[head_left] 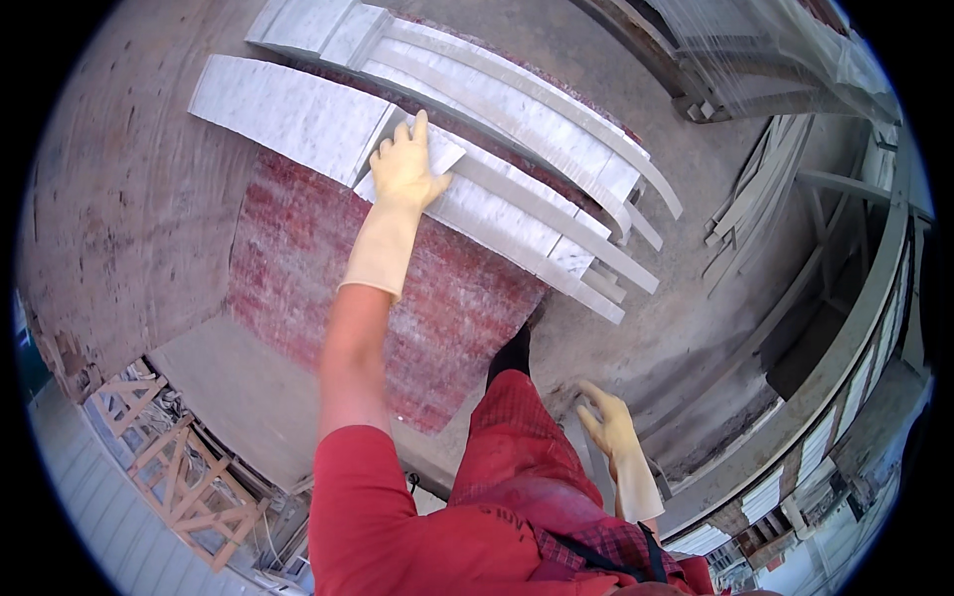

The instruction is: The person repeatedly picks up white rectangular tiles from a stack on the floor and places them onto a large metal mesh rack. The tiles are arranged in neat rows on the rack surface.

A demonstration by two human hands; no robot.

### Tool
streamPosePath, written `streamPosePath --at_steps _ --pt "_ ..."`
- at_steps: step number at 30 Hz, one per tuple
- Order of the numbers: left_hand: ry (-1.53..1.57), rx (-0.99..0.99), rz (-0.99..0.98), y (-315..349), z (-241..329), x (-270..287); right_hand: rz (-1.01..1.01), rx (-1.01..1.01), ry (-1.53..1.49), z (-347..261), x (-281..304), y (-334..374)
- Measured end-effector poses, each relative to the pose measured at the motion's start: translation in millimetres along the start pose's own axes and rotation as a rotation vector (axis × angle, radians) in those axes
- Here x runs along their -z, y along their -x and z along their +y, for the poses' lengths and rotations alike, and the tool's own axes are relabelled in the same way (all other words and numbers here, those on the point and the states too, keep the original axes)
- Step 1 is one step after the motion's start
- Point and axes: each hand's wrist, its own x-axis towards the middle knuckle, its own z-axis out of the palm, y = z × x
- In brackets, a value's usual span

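"Reaching where with the left hand (400,174), going by the head view?"

"Over the small marble block (447,154), touching its top, just beside the thick end of the near marble slab (288,114)."

"Keeping the fingers how?"

"Spread apart, with the thumb set out to the side. Cannot tell whether pinching the block or only pressing on it."

"Finding that block where?"

"On the near row of marble, toward the far side of the red board (358,288), roughly midway between left and right edges."

"Seeing what around it?"

"Pale grey strips (542,209) laid lengthwise, jutting past the board's right edge. Farther off, alongside, the far marble row (308,25)."

"And doing what with the right hand (611,427)?"

"Hanging it beside the red trousers (522,427), out past the board's right edge, fingers parted and loosely curved."
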Motion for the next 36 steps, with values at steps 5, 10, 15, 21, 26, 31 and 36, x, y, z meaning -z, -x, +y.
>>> streamPosePath --at_steps 5,10,15,21,26,31,36 --pt "-0.068 0.091 -0.158 -5.7 9.7 24.5 0.073 0.021 -0.099 16.0 -7.0 8.5" --pt "-0.011 0.123 -0.142 1.0 9.7 21.9 0.118 0.017 -0.111 30.1 -16.6 31.0" --pt "0.295 0.096 -0.082 75.2 3.6 -24.3 0.128 -0.115 -0.23 54.9 -24.6 66.0" --pt "0.928 -0.042 -0.553 254.9 52.9 -90.4 0.149 -0.32 -0.678 55.5 -46.2 109.5" --pt "1.163 -0.111 -0.882 416.6 150.5 -107.9 0.219 -0.026 -1.024 75.1 -95.1 151.9" --pt "1.374 -0.114 -1.081 527.3 217.2 -73.8 0.407 0.169 -1.39 93.6 -107.2 248.9" --pt "1.395 -0.251 -1.17 621.4 250.5 -45.9 0.649 0.333 -1.477 128.7 -119.8 349.0"
